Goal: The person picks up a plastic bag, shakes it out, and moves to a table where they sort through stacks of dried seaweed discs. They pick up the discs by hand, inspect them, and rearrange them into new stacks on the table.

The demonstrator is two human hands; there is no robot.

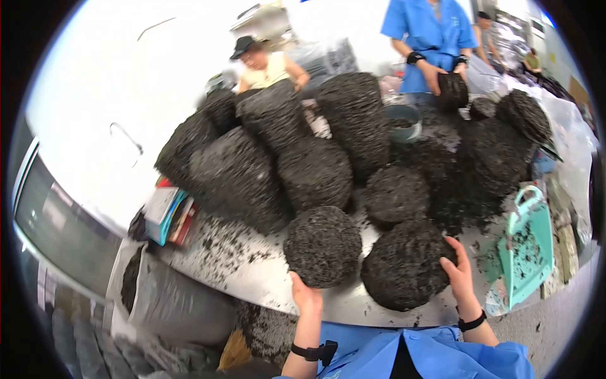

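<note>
Near the table's front edge, my left hand point(306, 295) grips the lower rim of a round, flat dark cake point(322, 246) that looks like pressed dried seaweed; its fingers are partly hidden under the disc. Beside it on the right lies a thicker, rough dark cake point(405, 264), with my right hand point(461, 270) closed on its right side, thumb and fingers at the rim. Just behind these sits another round cake point(396, 196). Tall stacks of the same dark discs, such as a leaning stack point(237, 177) and an upright stack point(355, 123), stand farther back.
Dark crumbs litter the metal table point(278, 287). At right lies a turquoise dustpan point(529, 249); a grey-green bucket point(404, 123) stands behind. Boxes point(169, 215) sit left, above a large grey sack point(180, 294). Across the table, a co-worker in blue point(429, 41) holds dark discs.
</note>
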